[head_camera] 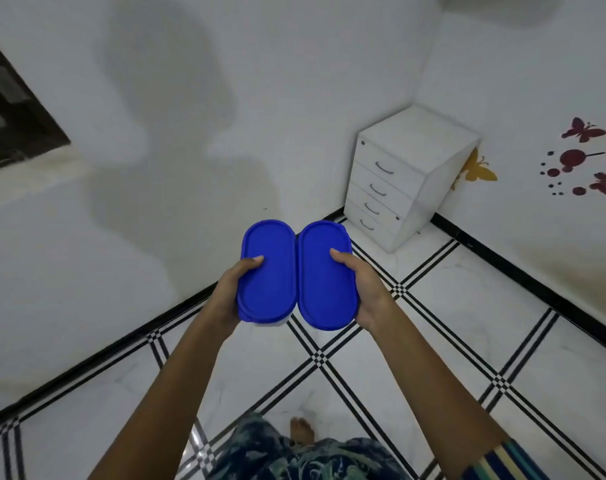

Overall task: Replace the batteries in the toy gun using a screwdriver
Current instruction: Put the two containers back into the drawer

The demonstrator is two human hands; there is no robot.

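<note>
Head view, looking down at a person standing on a tiled floor (433, 306). The left hand (228, 296) grips the left blue container (270, 271) at its near left edge: the thumb (254, 260) lies curled over the lid and the other fingers are hidden underneath. A pale body shows just below the lid's near rim. The right hand (367, 289) grips the right blue container (325, 275) in mirror fashion at its near right edge, thumb (341, 255) on top, fingers hidden below; of this container only the oval blue lid shows. The two containers are held side by side in the air, long sides touching or nearly so, lids facing up. Both lids are opaque, so what lies inside cannot be told, and the place of the toy gun, batteries and screwdriver cannot be told either.

Surroundings: a white drawer unit (408, 168) with four curved handles stands in the far right corner of the floor, where two white walls (190, 98) meet. Dark red butterfly decals (583, 129) and a yellow one (478, 169) mark the right wall; the yellow one is partly hidden behind the drawer unit. A dark frame (14, 109) sits at the upper left. A bare foot (301, 431) and a patterned garment (277, 452) show at the bottom edge.
</note>
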